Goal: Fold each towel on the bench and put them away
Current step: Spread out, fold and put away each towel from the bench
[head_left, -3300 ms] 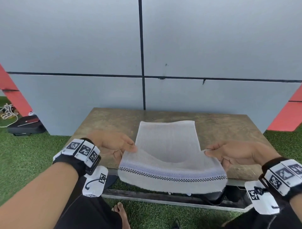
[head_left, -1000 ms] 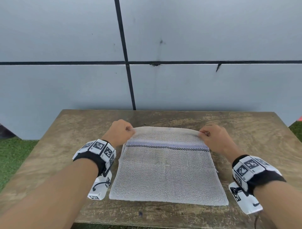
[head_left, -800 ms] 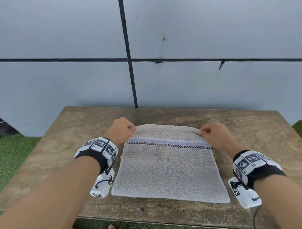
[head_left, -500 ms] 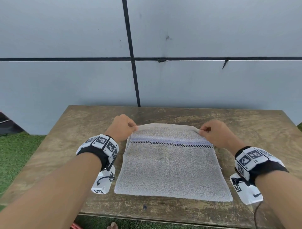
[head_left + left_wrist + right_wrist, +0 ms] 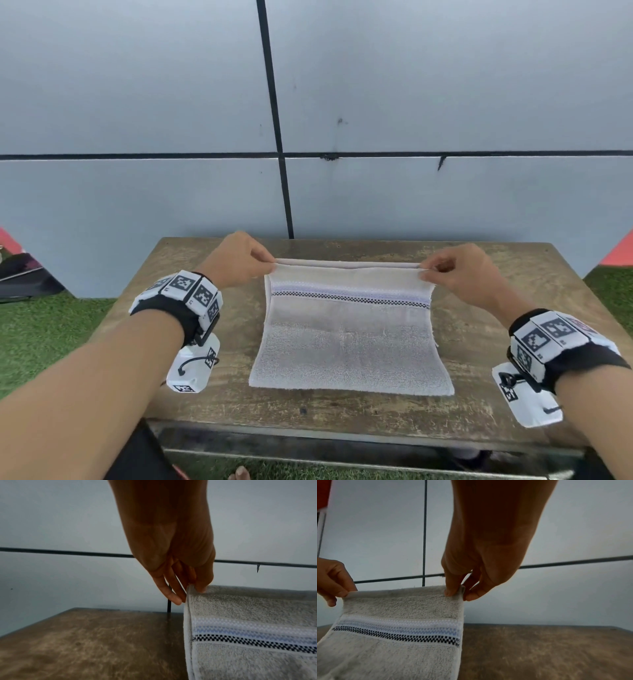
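Observation:
A pale grey towel (image 5: 346,346) with a blue and black-checked stripe lies folded in half on the wooden bench (image 5: 205,404). My left hand (image 5: 263,263) pinches its far left corner (image 5: 193,589) between thumb and fingers. My right hand (image 5: 426,269) pinches the far right corner (image 5: 459,592). Both hands hold the far doubled edge lifted a little above the bench, while the near fold rests flat. The towel (image 5: 399,635) hangs taut between the two hands.
A grey panelled wall (image 5: 376,102) stands right behind the bench. Green turf (image 5: 41,335) lies around it, with a dark bag (image 5: 24,277) on the ground at the left. Bare bench top (image 5: 548,291) shows on both sides of the towel.
The towel's near edge was carried over to the far edge, folding it in half. In the last second both hands have raised the far edge slightly off the bench.

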Action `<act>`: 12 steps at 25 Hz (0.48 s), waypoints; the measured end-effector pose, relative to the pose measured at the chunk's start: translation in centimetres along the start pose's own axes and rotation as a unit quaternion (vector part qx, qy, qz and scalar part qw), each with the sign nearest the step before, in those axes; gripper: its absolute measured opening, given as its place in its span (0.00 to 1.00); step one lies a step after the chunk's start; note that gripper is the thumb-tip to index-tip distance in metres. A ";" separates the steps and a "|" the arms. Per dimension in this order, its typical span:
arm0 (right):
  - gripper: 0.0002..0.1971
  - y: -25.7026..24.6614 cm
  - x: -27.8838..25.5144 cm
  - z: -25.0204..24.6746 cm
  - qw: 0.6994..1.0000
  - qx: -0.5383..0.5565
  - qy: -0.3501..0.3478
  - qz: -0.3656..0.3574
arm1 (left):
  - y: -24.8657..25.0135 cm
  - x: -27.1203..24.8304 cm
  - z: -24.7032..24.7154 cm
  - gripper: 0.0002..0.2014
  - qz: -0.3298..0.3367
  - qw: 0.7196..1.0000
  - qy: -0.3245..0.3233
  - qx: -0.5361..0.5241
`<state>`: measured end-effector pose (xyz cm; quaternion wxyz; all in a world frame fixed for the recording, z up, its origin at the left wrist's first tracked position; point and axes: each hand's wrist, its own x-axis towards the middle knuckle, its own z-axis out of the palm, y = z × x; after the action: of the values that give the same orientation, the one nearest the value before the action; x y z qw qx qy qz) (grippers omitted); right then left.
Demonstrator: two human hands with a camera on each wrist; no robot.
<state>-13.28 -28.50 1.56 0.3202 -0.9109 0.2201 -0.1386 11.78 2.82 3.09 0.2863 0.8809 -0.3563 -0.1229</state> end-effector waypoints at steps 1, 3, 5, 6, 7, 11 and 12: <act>0.05 -0.4 -0.6 -0.6 1.000 0.012 0.013 -0.004 | 0.5 -0.7 -0.7 0.03 0.004 1.000 0.004 0.001; 0.06 -1.0 -1.6 -1.8 0.999 0.042 0.032 -0.007 | 1.4 -1.7 -1.9 0.02 0.020 1.000 0.012 -0.002; 0.06 -1.8 -2.6 -3.0 0.998 0.049 0.041 -0.008 | 2.4 -3.0 -3.0 0.02 0.033 0.999 0.020 -0.013; 0.05 -2.1 -3.0 -3.5 0.998 0.044 0.043 -0.009 | 2.8 -3.5 -3.5 0.02 0.036 0.999 0.026 -0.021; 0.05 -2.5 -3.4 -4.0 0.998 0.037 0.046 -0.013 | 3.1 -4.0 -4.0 0.02 0.040 0.998 0.031 -0.028; 0.05 -3.9 -4.5 -5.1 0.997 0.017 0.068 -0.027 | 4.3 -5.4 -5.2 0.02 0.052 0.997 0.034 -0.044; 0.06 -4.1 -4.6 -5.3 0.997 0.017 0.073 -0.029 | 4.6 -5.6 -5.3 0.02 0.053 0.997 0.034 -0.047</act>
<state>-18.10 -26.20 7.71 0.3146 -0.8986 0.2143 -0.2180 7.50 6.27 10.16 0.3449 0.8502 -0.3865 -0.0944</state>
